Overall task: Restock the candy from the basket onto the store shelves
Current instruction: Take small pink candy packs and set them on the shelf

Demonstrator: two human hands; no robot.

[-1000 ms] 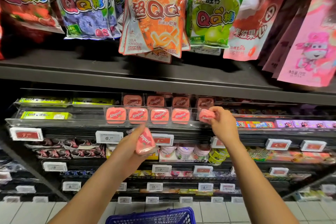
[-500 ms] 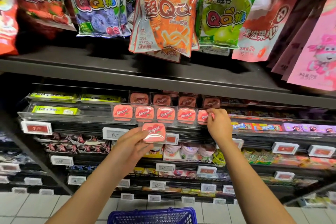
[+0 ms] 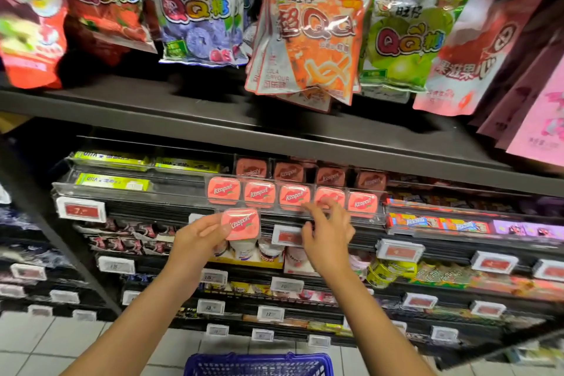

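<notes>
Candy tin (image 3: 241, 224) unmoved, right hand (image 3: 328, 235) withdrawn

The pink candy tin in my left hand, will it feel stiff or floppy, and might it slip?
Probably stiff: the pink candy tin keeps a flat, rounded-square shape while the left hand pinches only its edge. Likely light, since fingertips alone hold it upright. Its glossy face could be slippery, so a fuller grip seems safer.

My left hand (image 3: 195, 241) grips one pink candy tin (image 3: 241, 224) below the shelf row (image 3: 293, 196); my right hand (image 3: 328, 238) hangs loose-fingered beside it, above the blue basket (image 3: 259, 365).
</notes>
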